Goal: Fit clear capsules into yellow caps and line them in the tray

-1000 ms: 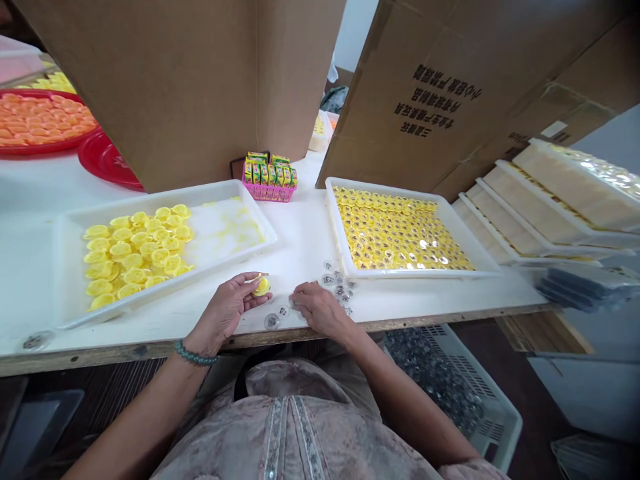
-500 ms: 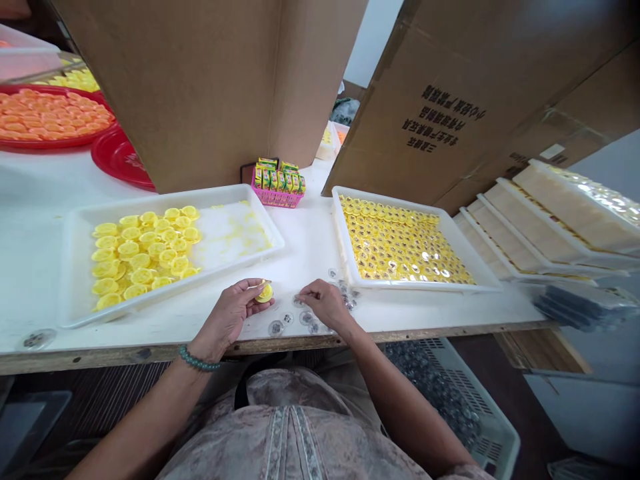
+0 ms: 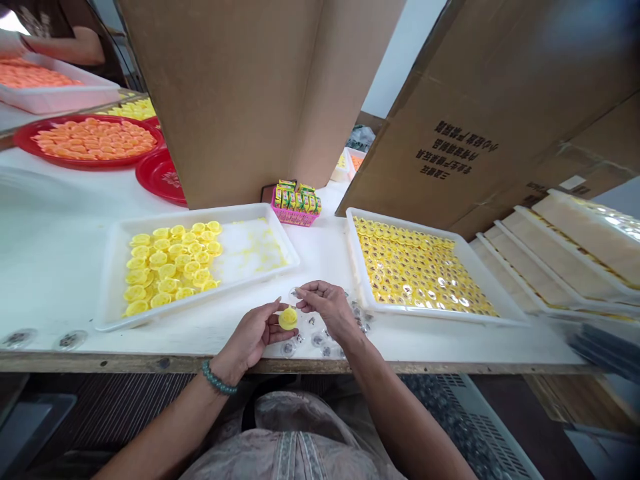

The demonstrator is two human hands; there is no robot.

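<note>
My left hand (image 3: 260, 333) holds a small round yellow plastic piece (image 3: 289, 319), its fingers curled beneath it. Just above and to the right, my right hand (image 3: 325, 307) pinches a clear plastic disc (image 3: 294, 293) between thumb and fingertip. Several loose clear discs with dark centres (image 3: 318, 339) lie on the white table below and around the right hand. A white tray (image 3: 106, 293) at the left bears overlapping yellow pieces (image 3: 167, 270). Another white tray (image 3: 510, 316) at the right is filled with rows of yellow pieces with dark centres (image 3: 407, 267).
A pink basket (image 3: 295, 217) of small yellow-green boxes stands between the trays. Cardboard sheets (image 3: 240, 100) rise behind. Stacked filled trays (image 3: 565, 253) stand at the right. Red plates (image 3: 160, 177) and a co-worker's arm (image 3: 70, 48) show at far left. The table's wooden edge (image 3: 165, 363) runs in front.
The view has shifted, bringing more of the left side and the co-worker into sight. My right hand has lifted a clear disc and come closer to the yellow piece in my left hand.
</note>
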